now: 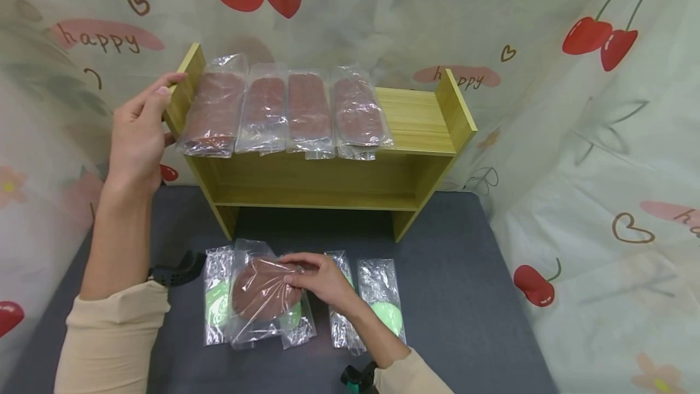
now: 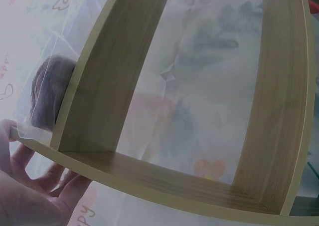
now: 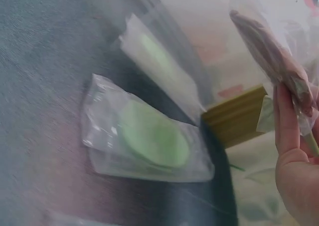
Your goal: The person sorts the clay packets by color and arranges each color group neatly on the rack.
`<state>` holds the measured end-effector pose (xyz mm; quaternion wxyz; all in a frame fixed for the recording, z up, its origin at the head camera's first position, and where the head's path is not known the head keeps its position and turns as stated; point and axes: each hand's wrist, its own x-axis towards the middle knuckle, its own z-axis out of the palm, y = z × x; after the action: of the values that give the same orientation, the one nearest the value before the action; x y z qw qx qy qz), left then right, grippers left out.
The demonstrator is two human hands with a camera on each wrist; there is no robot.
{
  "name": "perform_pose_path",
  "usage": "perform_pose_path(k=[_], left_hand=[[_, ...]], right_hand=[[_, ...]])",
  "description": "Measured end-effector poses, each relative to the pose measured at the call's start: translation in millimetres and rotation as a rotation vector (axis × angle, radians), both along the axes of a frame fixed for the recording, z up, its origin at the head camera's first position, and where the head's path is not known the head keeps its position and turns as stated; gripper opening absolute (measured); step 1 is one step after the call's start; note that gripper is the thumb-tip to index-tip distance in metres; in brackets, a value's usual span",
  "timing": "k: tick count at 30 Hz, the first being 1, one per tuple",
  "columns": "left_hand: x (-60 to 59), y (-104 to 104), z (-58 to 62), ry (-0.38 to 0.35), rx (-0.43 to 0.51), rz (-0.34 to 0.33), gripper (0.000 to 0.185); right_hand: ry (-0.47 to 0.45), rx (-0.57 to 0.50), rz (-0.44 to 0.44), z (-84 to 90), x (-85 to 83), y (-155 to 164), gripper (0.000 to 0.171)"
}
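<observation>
My left hand (image 1: 139, 132) grips the left side panel of a small wooden shelf (image 1: 314, 199); in the left wrist view its fingers (image 2: 47, 178) curl around the panel's edge. With thumb and fingers my right hand (image 1: 322, 278) pinches a clear bag holding a round, flat brown piece (image 1: 262, 293), held above the table. The same brown piece (image 3: 269, 46) appears edge-on in the right wrist view. On the shelf's top board several clear bags of brown pieces (image 1: 266, 102) stand in a row, leaning back, from the left side toward the middle.
Clear bags with light green round pieces (image 1: 387, 315) lie on the dark table (image 1: 465, 297) in front of the shelf. One green-piece bag (image 1: 217, 303) is partly covered by the held bag. A printed cloth (image 1: 355, 11) hangs behind and at both sides.
</observation>
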<state>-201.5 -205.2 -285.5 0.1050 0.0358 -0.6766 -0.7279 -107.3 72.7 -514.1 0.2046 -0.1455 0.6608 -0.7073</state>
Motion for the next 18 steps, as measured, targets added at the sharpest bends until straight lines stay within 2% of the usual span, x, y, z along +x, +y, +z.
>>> perform_pose_path(k=[9, 18], left_hand=[[0.5, 0, -0.1, -0.001, -0.005, -0.002, 0.036], [1.2, -1, 0.5, -0.006, -0.016, 0.001, 0.036]], right_hand=[[0.073, 0.027, -0.043, 27.0, -4.1, 18, 0.029], [0.068, -0.007, -0.026, 51.8, -5.1, 34, 0.031]])
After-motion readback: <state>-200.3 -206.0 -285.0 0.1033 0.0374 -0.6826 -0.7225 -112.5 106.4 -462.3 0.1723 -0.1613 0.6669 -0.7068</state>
